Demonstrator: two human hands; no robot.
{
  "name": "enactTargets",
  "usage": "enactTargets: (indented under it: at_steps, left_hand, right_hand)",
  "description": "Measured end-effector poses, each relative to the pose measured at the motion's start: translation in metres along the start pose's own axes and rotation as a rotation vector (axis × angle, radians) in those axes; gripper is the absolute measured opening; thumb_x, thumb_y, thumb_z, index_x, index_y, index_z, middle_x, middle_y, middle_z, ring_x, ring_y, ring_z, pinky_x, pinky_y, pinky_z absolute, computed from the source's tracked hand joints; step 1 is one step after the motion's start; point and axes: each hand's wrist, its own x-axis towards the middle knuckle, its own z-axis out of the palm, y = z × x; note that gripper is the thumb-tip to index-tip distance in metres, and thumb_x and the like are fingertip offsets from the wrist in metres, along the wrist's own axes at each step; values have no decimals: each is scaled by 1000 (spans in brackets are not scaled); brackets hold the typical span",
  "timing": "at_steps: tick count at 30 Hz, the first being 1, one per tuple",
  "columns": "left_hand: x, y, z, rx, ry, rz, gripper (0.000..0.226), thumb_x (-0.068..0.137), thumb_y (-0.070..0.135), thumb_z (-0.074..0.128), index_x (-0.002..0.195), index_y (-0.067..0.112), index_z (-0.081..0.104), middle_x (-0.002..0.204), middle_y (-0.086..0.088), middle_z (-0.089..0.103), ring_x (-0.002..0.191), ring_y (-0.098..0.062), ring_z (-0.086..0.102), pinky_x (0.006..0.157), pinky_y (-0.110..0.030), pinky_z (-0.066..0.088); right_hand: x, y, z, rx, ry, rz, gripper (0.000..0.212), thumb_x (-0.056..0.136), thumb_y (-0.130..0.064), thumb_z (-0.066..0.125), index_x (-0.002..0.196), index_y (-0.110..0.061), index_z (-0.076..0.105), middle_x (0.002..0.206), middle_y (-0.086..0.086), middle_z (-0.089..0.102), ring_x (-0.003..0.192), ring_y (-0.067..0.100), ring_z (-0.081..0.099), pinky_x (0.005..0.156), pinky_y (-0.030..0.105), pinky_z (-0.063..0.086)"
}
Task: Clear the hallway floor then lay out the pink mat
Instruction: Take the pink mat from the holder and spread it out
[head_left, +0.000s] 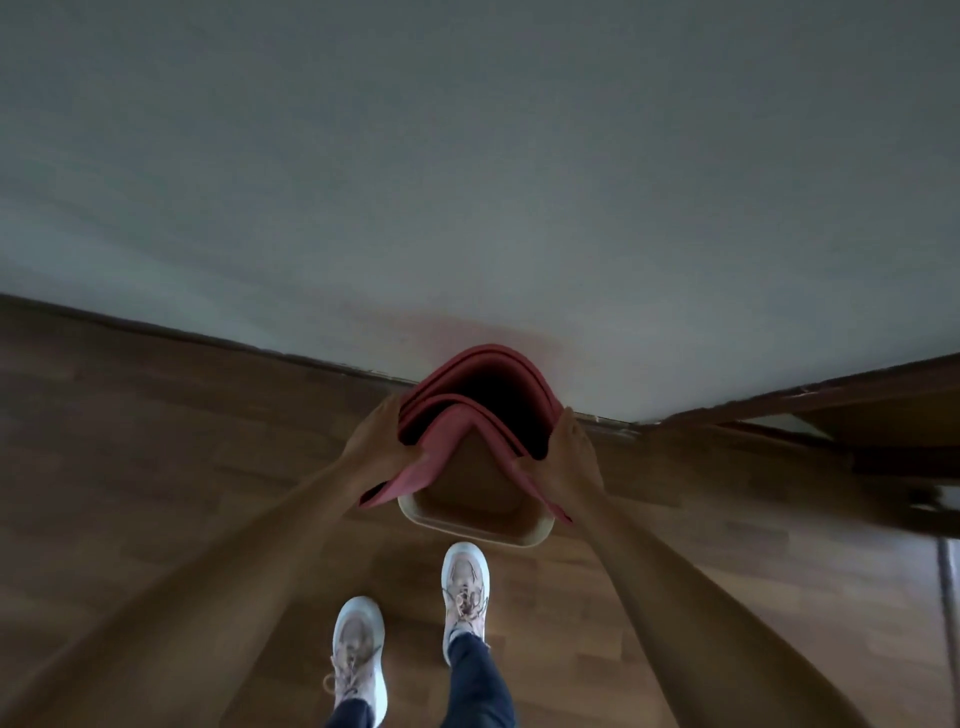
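We grip the loosely rolled pink foam mat (453, 436), left hand (378, 441) and right hand (567, 462) clasping opposite sides; a cream rectangular tub (470, 526) sits beneath, at the wall edge of the wooden floor (156, 467).

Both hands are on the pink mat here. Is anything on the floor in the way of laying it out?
Yes. A cream bin sits on the wooden floor directly below the pink mat, by the wall. The left hand and right hand grip the mat with nothing between.
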Motion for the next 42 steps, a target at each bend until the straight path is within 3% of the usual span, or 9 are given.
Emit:
enactTargets:
  at_steps: [6, 13, 18, 22, 28, 30, 34, 38, 42]
  left_hand:
    - [17, -8, 12, 31, 65, -67, 57, 79, 11, 55, 133, 26, 46, 114, -7, 65, 101, -31, 61, 79, -34, 49]
    - [20, -6, 16, 165, 182, -61, 43, 86, 6, 46, 124, 25, 55, 106, -8, 68, 94, -30, 63, 68, -31, 46]
    - [9, 3, 5, 192, 237, -27, 44, 90, 8, 43, 122, 34, 58, 109, 0, 69, 94, -25, 64, 70, -29, 47]
    - [-11, 11, -19, 201, 241, 24, 38, 90, 14, 44, 116, 36, 61, 105, 2, 69, 94, -24, 64, 68, -30, 47]
    - [-63, 13, -69, 191, 278, 100, 31, 90, 14, 44, 106, 33, 63, 95, 4, 69, 87, -21, 64, 66, -29, 46]
    - [-91, 12, -89, 182, 308, 116, 30, 90, 15, 47, 108, 32, 64, 96, 4, 69, 87, -20, 64, 68, -29, 47]
    - [-156, 2, -131, 124, 348, 134, 26, 85, 22, 59, 109, 32, 63, 89, 7, 68, 81, -16, 64, 73, -34, 54]
    - [-237, -27, -175, 88, 498, 121, 25, 78, 26, 67, 102, 33, 65, 86, 9, 68, 76, -13, 60, 60, -23, 42]
    - [-314, -70, -206, 80, 636, 65, 20, 77, 34, 68, 97, 32, 64, 85, 7, 69, 80, -17, 62, 64, -26, 43]
  right_hand:
    - [17, 1, 6, 34, 68, -97, 81, 86, -46, 53, 147, -7, 16, 135, 12, 49, 115, 33, 55, 86, 40, 50]
    - [22, 1, 6, -186, 111, -177, 29, 91, -18, 41, 119, -13, 41, 111, 10, 63, 95, 32, 63, 68, 34, 45]
    - [5, -3, -17, -196, 99, -237, 34, 94, -20, 42, 128, -15, 39, 110, 10, 65, 95, 31, 64, 75, 39, 53]
    - [-15, -19, -37, -232, 130, -280, 33, 94, -14, 38, 127, -13, 44, 117, 11, 61, 102, 32, 62, 78, 36, 47]
    - [-62, -63, -68, -377, 187, -376, 21, 98, -15, 34, 113, -11, 48, 99, 9, 64, 80, 25, 61, 67, 31, 44]
    - [-88, -84, -79, -411, 213, -419, 21, 97, -13, 33, 111, -11, 49, 93, 7, 63, 70, 21, 55, 63, 30, 42]
    - [-145, -133, -100, -518, 243, -521, 24, 91, -8, 34, 110, -10, 50, 94, 11, 63, 76, 27, 59, 63, 32, 44]
    - [-215, -197, -103, -610, 309, -622, 25, 88, -6, 35, 106, -8, 52, 96, 14, 63, 79, 30, 59, 65, 33, 42]
    - [-277, -253, -77, -649, 364, -751, 26, 87, -6, 36, 105, -8, 54, 98, 16, 63, 87, 34, 60, 67, 32, 39]
